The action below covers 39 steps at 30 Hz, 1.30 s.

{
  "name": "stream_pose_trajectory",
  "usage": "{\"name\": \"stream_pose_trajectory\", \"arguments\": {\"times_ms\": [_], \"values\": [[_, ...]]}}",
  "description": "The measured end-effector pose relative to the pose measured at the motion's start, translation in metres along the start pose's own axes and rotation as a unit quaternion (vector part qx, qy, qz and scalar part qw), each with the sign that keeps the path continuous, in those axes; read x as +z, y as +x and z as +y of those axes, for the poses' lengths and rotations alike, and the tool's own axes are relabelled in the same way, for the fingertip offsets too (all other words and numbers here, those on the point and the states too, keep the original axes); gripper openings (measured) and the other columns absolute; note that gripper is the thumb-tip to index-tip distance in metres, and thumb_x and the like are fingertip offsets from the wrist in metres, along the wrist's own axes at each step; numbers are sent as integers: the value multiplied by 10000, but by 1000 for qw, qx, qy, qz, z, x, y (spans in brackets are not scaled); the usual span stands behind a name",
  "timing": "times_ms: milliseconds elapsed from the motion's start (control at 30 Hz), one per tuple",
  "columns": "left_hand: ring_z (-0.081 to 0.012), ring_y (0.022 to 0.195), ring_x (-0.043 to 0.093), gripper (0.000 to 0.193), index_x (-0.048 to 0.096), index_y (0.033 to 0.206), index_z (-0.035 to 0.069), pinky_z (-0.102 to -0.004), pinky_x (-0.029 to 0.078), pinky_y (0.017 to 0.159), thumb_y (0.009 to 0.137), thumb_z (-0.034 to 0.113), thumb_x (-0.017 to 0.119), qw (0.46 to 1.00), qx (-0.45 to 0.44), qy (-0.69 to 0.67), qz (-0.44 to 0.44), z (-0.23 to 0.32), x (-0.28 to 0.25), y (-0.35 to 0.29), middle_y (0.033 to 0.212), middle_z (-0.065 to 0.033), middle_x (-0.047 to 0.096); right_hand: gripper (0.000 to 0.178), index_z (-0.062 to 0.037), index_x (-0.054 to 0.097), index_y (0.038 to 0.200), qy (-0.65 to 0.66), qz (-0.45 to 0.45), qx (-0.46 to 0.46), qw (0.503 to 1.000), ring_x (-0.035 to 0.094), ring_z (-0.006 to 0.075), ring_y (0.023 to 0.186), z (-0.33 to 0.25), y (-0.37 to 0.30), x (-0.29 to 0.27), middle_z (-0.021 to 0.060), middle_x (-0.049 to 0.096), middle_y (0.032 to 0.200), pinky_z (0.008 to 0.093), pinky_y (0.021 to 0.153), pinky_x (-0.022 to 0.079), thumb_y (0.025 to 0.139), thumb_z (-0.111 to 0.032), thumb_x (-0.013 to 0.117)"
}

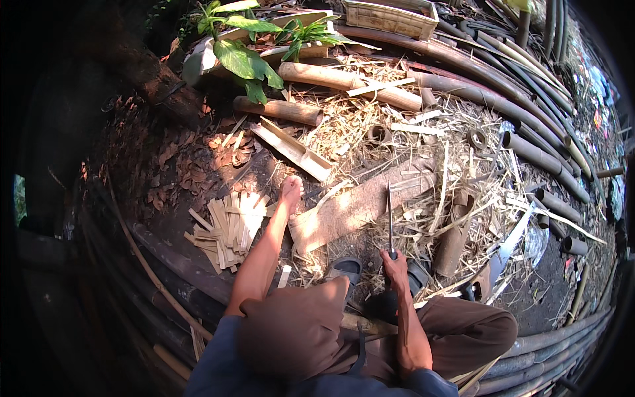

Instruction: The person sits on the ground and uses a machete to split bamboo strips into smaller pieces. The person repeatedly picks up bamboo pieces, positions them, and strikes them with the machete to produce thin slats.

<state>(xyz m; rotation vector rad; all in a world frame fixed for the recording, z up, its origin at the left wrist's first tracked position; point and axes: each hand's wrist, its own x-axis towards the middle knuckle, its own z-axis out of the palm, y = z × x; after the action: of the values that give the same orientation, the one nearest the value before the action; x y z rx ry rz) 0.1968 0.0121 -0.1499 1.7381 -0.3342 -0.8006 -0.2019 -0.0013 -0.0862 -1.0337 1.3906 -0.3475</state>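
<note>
My right hand [395, 266] is closed around the dark handle of a long knife [390, 215], its narrow blade pointing away from me. The blade crosses above a pale, worn wooden log [344, 215] lying on the ground. My left hand [291, 192] is stretched forward, fingers curled, just past the log's left end; whether anything is in them I cannot make out. Close beyond it lies a split half of bamboo [294, 151], hollow side up. Left of my forearm is a heap of short, flat bamboo pieces [231, 228].
A handsaw [512, 245] with a wooden handle leans at the right, beside a standing bamboo section [455, 238]. Shavings [344, 132] cover the ground. Long bamboo poles [489, 99] line the far right, and a crate [390, 18] sits at the back. Sandals [345, 270] are near my legs.
</note>
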Motion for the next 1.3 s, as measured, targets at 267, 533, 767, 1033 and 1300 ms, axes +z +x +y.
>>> {"name": "stream_pose_trajectory", "arguments": {"times_ms": [267, 533, 767, 1033, 1300], "values": [[-259, 778, 694, 397, 514, 1124, -36, -377, 615, 590, 828, 164, 684, 986, -141, 32, 89, -19, 55, 74, 1025, -191, 645, 273, -71, 533, 776, 6, 11, 10, 1000, 404, 68, 502, 35, 6, 14, -43, 476, 580, 270, 458, 335, 888, -269, 684], [-195, 963, 610, 137, 558, 1059, 33, -321, 500, 857, 922, 32, 562, 923, -39, -374, -81, 65, 38, 9, 1042, -70, 635, 307, -46, 568, 825, -41, 25, 0, 999, 462, 92, 574, 41, 11, 4, -16, 522, 634, 284, 525, 390, 871, -333, 669], [-277, 1381, 328, 1064, 236, 1519, 127, -459, 305, 1118, 767, 866, 383, 865, 160, -462, -111, 165, 19, -76, 1524, -102, 323, 337, -39, 567, 840, -14, -1, -1, 1000, 477, 94, 500, -7, -38, 9, -11, 506, 578, 286, 463, 381, 849, -357, 679], [-246, 1207, 470, 816, 305, 1421, 11, -398, 366, 1032, 827, 371, 732, 925, 246, -288, -19, 147, 67, -64, 1336, -159, 469, 380, -27, 552, 1116, -115, 90, -170, 975, 587, 244, 646, -33, -96, -1, 134, 606, 718, 379, 614, 457, 914, -345, 603], [-213, 1210, 444, 716, 386, 1396, 6, -353, 309, 1060, 854, 408, 626, 886, 421, -185, -57, 222, 83, -120, 1373, -107, 447, 403, -64, 525, 1223, -154, 17, -138, 978, 609, 193, 646, -27, -137, -6, 128, 646, 744, 337, 612, 473, 922, -317, 614]]}}
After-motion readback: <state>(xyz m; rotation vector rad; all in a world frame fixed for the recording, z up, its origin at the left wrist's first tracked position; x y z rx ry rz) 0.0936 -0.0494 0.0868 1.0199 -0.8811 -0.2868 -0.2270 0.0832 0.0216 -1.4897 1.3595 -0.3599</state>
